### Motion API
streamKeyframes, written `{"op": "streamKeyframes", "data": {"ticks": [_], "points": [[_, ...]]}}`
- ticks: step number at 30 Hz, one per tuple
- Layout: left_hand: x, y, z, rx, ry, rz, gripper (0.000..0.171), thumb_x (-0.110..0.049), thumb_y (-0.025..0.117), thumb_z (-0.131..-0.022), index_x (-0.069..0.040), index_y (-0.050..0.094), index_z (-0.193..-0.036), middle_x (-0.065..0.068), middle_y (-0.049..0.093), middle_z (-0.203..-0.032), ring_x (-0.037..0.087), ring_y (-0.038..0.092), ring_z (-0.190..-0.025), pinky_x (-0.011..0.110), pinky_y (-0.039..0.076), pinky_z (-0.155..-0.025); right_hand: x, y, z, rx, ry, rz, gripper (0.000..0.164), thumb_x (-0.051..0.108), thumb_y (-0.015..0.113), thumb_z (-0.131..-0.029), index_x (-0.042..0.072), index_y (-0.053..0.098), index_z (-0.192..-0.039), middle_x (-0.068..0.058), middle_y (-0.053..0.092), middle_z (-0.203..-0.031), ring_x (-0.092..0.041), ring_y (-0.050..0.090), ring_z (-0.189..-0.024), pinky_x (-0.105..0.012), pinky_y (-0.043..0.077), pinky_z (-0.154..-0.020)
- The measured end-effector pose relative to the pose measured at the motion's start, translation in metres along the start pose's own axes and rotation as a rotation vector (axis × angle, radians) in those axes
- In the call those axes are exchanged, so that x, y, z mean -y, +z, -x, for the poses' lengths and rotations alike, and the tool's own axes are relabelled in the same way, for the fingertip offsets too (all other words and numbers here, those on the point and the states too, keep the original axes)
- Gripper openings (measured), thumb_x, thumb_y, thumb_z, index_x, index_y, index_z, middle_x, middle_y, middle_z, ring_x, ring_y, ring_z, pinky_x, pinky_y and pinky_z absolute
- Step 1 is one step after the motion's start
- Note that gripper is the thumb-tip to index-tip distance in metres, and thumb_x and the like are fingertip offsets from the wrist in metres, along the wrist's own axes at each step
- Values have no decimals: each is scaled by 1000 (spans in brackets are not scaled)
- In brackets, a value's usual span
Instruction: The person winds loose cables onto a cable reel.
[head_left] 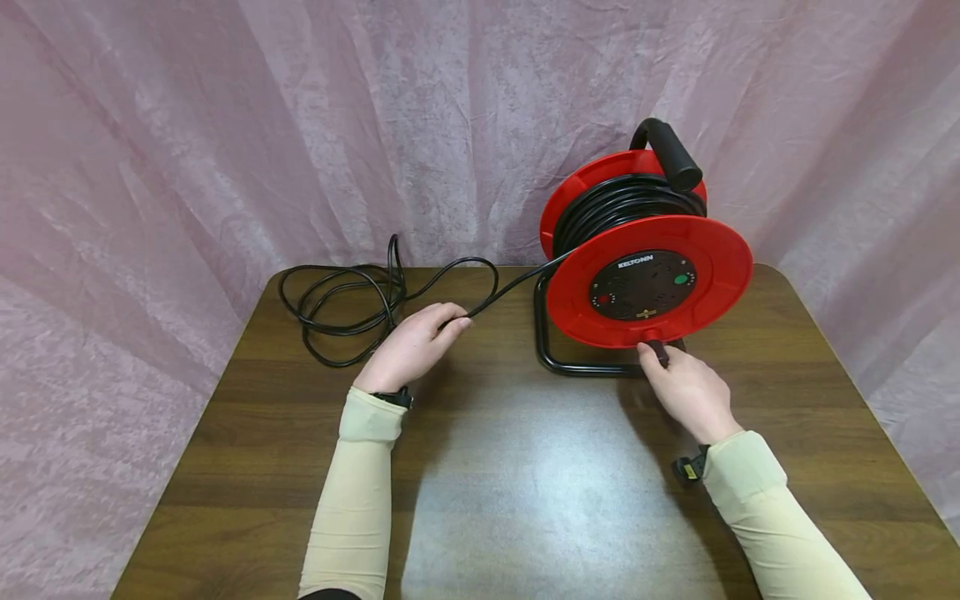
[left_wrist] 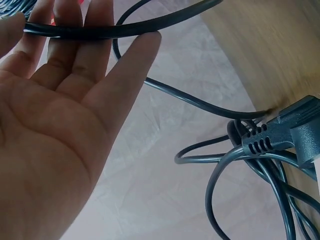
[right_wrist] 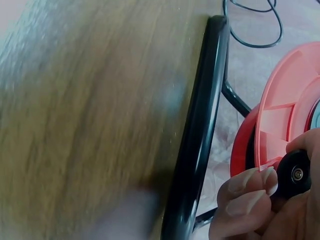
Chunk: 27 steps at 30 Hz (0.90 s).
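Note:
A red cable reel [head_left: 726, 271] wound with black cable stands at the back right of the table. My right hand [head_left: 690, 390] grips the black winding knob [right_wrist: 289, 180] low on the reel's front disc, its fingers curled round it. From the drum a stretch of black cable [head_left: 517, 284] runs left to my left hand [head_left: 408, 346], which pinches it between thumb and fingers. In the left wrist view the cable crosses the fingers. Beyond that hand, loose cable loops [head_left: 337, 325] lie at the back left, with a black plug [left_wrist: 300, 127] among them.
The reel rests on a black tubular stand [head_left: 588, 369], and a black carrying handle [head_left: 671, 154] rises above it. Under everything is a wooden table [head_left: 247, 467]. A pink curtain [head_left: 420, 125] hangs right behind the table's back edge.

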<state>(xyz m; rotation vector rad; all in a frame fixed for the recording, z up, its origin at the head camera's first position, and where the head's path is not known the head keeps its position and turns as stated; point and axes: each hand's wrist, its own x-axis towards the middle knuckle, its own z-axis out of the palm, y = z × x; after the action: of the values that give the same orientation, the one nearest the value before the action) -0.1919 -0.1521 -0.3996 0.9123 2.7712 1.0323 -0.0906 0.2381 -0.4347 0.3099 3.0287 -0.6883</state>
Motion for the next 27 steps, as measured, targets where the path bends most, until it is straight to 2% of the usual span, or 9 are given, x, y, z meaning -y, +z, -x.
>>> {"op": "streamKeyframes", "data": {"ticks": [11, 15, 20, 27], "points": [[0, 0, 0, -5, -2, 9, 21, -37, 46, -107, -25, 63, -111, -5, 64, -103, 10, 55, -92, 34, 46, -85, 8, 9, 1, 11, -16, -14, 71, 67, 22, -100, 10, 63, -91, -23, 68, -102, -44, 63, -90, -49, 46, -60], [-3, 3, 0, -22, -1, 8, 21, -32, 48, -107, -20, 63, -114, -1, 64, -105, 11, 54, -94, 35, 46, -85, 8, 8, -2, 0, -28, -18, 68, 65, 24, -100, 11, 61, -84, -21, 68, -95, -43, 64, -87, -47, 46, -59], [-7, 7, 0, -37, -41, -13, 16, -30, 50, -106, -21, 62, -111, -3, 61, -102, 13, 54, -90, 34, 45, -81, 7, 9, -5, 0, -49, -19, 64, 63, 27, -101, 13, 60, -80, -17, 69, -90, -41, 64, -86, -47, 46, -60], [-18, 13, -2, -11, -96, 36, 25, -33, 45, -108, -16, 61, -116, 1, 69, -117, 8, 59, -109, 37, 47, -92, 10, 10, -8, 9, -81, -19, 62, 62, 28, -101, 14, 59, -79, -14, 68, -88, -41, 64, -87, -50, 48, -63]]}}
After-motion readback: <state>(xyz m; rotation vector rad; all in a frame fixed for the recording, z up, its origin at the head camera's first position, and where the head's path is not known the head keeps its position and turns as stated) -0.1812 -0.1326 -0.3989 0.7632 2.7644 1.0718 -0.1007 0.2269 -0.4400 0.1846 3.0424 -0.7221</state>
